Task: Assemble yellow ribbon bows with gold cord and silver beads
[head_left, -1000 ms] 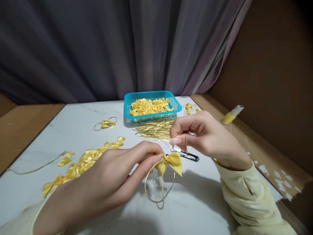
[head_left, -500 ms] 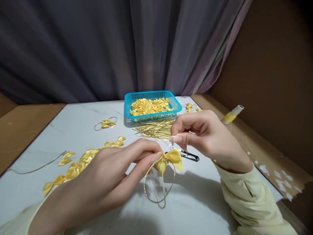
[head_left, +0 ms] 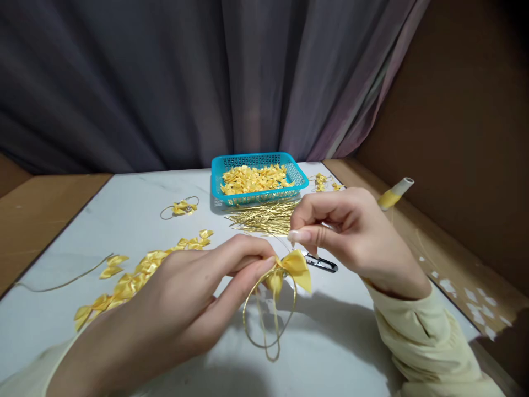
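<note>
My left hand (head_left: 206,286) is closed, with thumb and forefinger pinching a yellow satin ribbon bow (head_left: 298,269). A loop of gold elastic cord (head_left: 247,331) hangs from the bow, and a thinner yellow strand droops beside it. Just above and to the right, my right hand (head_left: 339,231) is closed in a pinch, thumb against forefinger. What it grips is too fine to make out. Black-handled thread snips (head_left: 324,263) lie on the table behind the bow, partly hidden by the right hand. A pile of gold cord pieces (head_left: 264,216) lies beyond both hands.
A blue plastic basket (head_left: 217,190) of yellow bows stands at the back. More loose bows (head_left: 144,264) are strewn at left, near a single cord (head_left: 66,284). Finished-looking bow loops (head_left: 182,208) lie behind. A cone of yellow thread (head_left: 392,196) is at right.
Both hands have barely moved. The thin silvery line seen between the right fingertips and the bow earlier no longer shows clearly. The hanging strand droops slightly lower.
</note>
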### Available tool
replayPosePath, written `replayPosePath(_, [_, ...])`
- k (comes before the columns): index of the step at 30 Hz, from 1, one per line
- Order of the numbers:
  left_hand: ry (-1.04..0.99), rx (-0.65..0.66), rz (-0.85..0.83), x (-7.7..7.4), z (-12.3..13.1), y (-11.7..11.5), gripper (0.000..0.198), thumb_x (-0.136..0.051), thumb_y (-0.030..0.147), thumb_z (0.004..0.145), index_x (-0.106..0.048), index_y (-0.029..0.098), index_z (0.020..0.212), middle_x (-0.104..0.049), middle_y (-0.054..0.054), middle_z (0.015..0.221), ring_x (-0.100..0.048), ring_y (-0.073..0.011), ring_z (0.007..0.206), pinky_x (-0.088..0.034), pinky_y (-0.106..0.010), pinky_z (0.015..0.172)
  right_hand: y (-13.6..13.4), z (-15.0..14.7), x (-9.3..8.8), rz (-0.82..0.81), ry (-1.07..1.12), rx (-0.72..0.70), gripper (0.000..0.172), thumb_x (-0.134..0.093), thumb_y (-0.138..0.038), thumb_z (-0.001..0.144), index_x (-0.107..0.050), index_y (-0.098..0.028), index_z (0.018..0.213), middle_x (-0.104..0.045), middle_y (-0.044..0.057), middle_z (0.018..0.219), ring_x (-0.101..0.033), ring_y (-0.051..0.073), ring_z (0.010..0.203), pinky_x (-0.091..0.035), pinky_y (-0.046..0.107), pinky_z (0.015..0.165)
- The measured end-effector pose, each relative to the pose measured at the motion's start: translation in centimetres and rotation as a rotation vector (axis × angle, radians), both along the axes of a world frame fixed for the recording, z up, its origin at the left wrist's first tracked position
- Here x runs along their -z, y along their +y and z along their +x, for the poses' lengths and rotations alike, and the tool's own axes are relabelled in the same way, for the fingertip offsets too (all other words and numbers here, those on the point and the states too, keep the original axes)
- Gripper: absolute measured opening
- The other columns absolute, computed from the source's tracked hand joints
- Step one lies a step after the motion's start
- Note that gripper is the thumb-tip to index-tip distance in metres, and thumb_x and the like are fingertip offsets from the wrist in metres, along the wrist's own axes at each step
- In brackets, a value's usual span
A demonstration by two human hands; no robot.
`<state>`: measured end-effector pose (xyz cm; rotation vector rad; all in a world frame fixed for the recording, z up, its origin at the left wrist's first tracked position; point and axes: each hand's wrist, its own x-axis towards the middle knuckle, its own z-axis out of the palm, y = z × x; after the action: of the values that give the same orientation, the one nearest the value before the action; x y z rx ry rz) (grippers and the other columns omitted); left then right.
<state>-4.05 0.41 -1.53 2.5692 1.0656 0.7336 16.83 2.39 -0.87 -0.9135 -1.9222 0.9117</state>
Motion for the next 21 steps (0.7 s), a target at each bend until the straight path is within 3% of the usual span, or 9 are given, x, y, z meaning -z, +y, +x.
replayPosePath(7, [-0.03,-0.019,-0.063,0.09,-0.06,0.28,0.012,-0.048,0.026,0.092,-0.054,0.031,0.1,-0.067,0.013,0.073,-0.056,-0.0035,0.052,-0.04,-0.014,0.055,-0.42,0.26,-0.41,0.167,-0.112,0.124,0.021,-0.059,-0.01,0.08,-0.053,-0.015,0.06,-0.05,-0.003,0.052,-0.042,0.009,0.049,-0.029,0.024,0.046])
replayPosePath(21, [-0.068,0.003,-0.036,0.34,0.21,0.15,0.012,-0.047,0.024,0.092,-0.056,0.028,0.099,-0.068,0.01,0.072,-0.058,-0.0051,0.051,-0.04,-0.016,0.053,-0.77,0.68,-0.91,0.137,-0.145,0.137,0.02,-0.058,-0.012,0.08,-0.054,-0.017,0.062,-0.051,-0.002,0.053,-0.042,0.01,0.05,-0.031,0.026,0.046])
